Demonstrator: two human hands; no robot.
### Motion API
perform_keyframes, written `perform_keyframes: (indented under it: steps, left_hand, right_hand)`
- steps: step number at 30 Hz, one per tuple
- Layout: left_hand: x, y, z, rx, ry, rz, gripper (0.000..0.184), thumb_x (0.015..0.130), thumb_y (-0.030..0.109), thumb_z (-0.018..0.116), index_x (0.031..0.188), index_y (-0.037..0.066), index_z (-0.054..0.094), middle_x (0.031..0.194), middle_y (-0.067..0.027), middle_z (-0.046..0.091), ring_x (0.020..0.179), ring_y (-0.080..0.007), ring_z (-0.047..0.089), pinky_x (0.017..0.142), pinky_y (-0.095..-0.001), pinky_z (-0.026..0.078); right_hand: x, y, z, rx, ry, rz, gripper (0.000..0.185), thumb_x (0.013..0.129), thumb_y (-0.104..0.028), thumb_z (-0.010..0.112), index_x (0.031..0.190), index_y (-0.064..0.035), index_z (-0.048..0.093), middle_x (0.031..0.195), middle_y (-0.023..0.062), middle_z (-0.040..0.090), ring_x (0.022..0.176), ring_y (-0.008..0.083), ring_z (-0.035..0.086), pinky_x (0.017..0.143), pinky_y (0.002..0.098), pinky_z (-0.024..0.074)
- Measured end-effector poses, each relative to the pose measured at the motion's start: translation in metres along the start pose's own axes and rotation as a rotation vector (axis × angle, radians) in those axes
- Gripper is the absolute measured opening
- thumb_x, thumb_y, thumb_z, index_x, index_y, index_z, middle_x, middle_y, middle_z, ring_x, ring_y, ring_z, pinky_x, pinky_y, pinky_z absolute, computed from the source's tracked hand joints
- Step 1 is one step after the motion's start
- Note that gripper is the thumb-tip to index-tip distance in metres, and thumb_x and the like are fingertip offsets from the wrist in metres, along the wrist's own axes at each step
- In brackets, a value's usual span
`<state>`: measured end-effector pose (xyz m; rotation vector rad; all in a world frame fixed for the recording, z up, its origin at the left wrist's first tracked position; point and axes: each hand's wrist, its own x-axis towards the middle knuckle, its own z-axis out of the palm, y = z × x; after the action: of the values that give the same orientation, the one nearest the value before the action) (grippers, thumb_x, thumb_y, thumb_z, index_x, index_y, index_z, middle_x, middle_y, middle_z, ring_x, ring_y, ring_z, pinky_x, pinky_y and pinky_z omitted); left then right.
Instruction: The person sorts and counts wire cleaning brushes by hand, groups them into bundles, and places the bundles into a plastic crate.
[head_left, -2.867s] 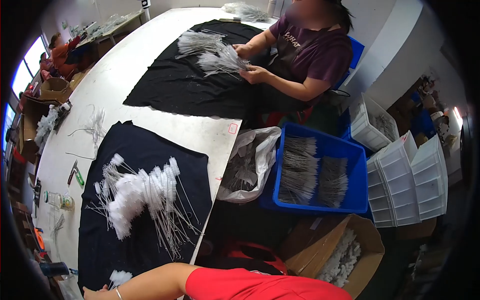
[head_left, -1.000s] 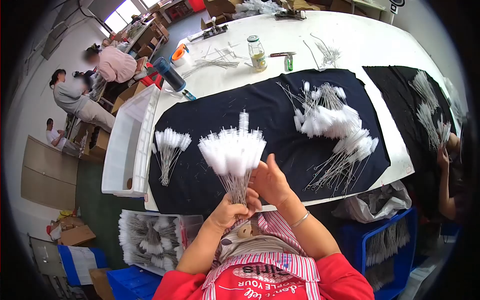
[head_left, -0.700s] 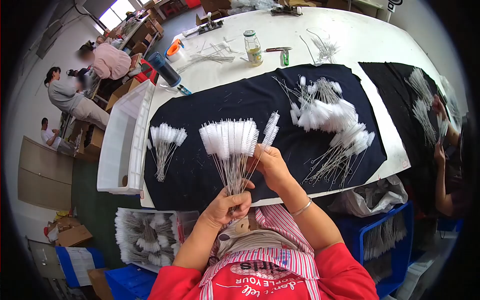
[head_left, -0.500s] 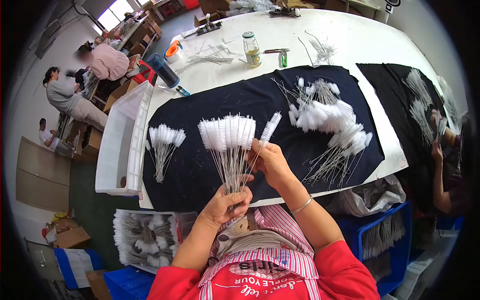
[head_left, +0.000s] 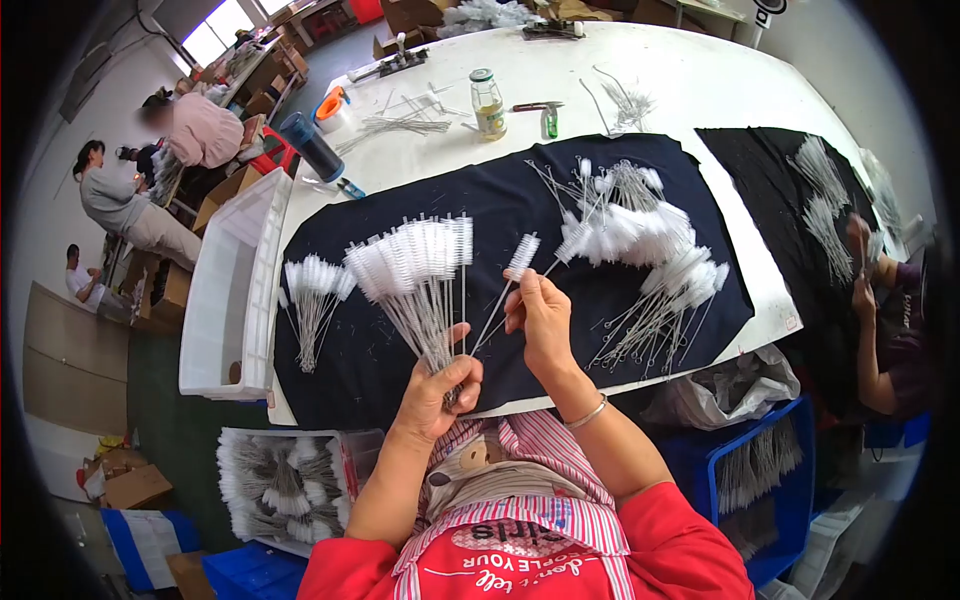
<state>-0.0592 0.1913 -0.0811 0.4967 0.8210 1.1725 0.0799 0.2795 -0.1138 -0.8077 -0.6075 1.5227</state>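
Observation:
My left hand point(head_left: 440, 392) is closed round the wire stems of a thick bundle of white bottle brushes point(head_left: 412, 262), bristle heads fanned upward. To its right, my right hand point(head_left: 543, 312) pinches a single bottle brush point(head_left: 521, 258) by the stem just below its bristles; the stem slants down toward the left hand. A second brush head point(head_left: 571, 242) shows just beyond the right fingers, and its stem runs to them. A smaller group of brushes point(head_left: 318, 285) lies on the dark cloth point(head_left: 500, 385) at left. A large heap of brushes point(head_left: 640, 232) lies at right.
A white bin point(head_left: 228, 290) stands at the table's left edge. Below are a tub of brushes point(head_left: 285, 480) and a blue crate point(head_left: 760, 480). A glass jar point(head_left: 488, 105), dark bottle point(head_left: 312, 148) and tape roll point(head_left: 333, 110) stand behind. Another person's hands point(head_left: 866, 270) work at far right.
The bundle in my left hand has tilted and shifted left. My right hand has turned, its brush now farther from the bundle, and a second brush head shows beside it.

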Motion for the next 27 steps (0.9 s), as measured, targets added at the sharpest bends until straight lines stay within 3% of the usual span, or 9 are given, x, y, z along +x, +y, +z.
perform_keyframes:
  steps: [6, 9, 15, 20, 24, 27]
  left_hand:
    - [0.005, -0.004, -0.006, 0.038, 0.062, 0.06, 0.04, 0.082, 0.013, 0.062, 0.118, 0.008, 0.045, 0.066, -0.0048, 0.053, 0.047, -0.0108, 0.047, 0.039, -0.0216, 0.033]
    - [0.007, -0.007, -0.003, 0.049, 0.111, 0.091, 0.044, 0.081, 0.013, 0.064, 0.118, 0.002, 0.044, 0.066, -0.0046, 0.052, 0.049, -0.0106, 0.048, 0.04, -0.0205, 0.032]
    - [0.012, -0.021, 0.009, 0.186, 0.29, 0.185, 0.016, 0.082, 0.015, 0.063, 0.09, 0.005, 0.054, 0.061, -0.0001, 0.049, 0.047, -0.0087, 0.047, 0.038, -0.0205, 0.03]
    - [0.007, -0.022, 0.011, 0.252, 0.302, 0.209, 0.014, 0.082, 0.009, 0.061, 0.091, 0.001, 0.053, 0.057, -0.0004, 0.046, 0.041, -0.0082, 0.042, 0.036, -0.0198, 0.029]
    - [0.002, -0.022, 0.009, 0.279, 0.242, 0.168, 0.016, 0.081, 0.008, 0.062, 0.092, 0.001, 0.053, 0.057, -0.0019, 0.049, 0.043, -0.0089, 0.044, 0.036, -0.0199, 0.031]
    - [0.005, -0.027, 0.014, 0.261, 0.197, 0.134, 0.018, 0.081, 0.01, 0.063, 0.094, 0.002, 0.053, 0.058, -0.0025, 0.049, 0.044, -0.0099, 0.046, 0.037, -0.0198, 0.031]
  right_hand:
    - [-0.007, -0.008, -0.005, -0.168, -0.173, 0.082, 0.03, 0.092, -0.027, 0.05, 0.098, 0.0007, 0.06, 0.059, 0.0002, 0.052, 0.042, 0.0047, 0.043, 0.038, 0.018, 0.0354]
    - [-0.01, -0.007, -0.005, -0.219, -0.217, 0.123, 0.031, 0.093, -0.027, 0.049, 0.1, 0.0012, 0.06, 0.06, 0.0002, 0.052, 0.042, 0.0044, 0.043, 0.038, 0.018, 0.0354]
    - [-0.014, -0.013, -0.012, 0.045, -0.398, 0.274, 0.039, 0.093, -0.033, 0.046, 0.109, 0.0007, 0.056, 0.064, 0.002, 0.054, 0.045, 0.0061, 0.046, 0.042, 0.0197, 0.0397]
    - [-0.044, -0.043, -0.05, -0.153, -0.199, 0.174, 0.034, 0.094, -0.029, 0.047, 0.105, 0.001, 0.058, 0.063, 0.0024, 0.055, 0.043, 0.006, 0.047, 0.039, 0.0187, 0.038]
    - [-0.054, -0.062, -0.106, -0.297, 0.219, -0.001, 0.032, 0.093, -0.026, 0.046, 0.098, 0.003, 0.059, 0.056, 0.003, 0.053, 0.037, 0.007, 0.045, 0.034, 0.0196, 0.0347]
    - [-0.034, -0.086, -0.13, -0.61, 0.349, -0.075, 0.029, 0.09, -0.023, 0.051, 0.093, 0.0042, 0.061, 0.056, 0.0036, 0.054, 0.036, 0.0077, 0.045, 0.033, 0.0211, 0.0343]
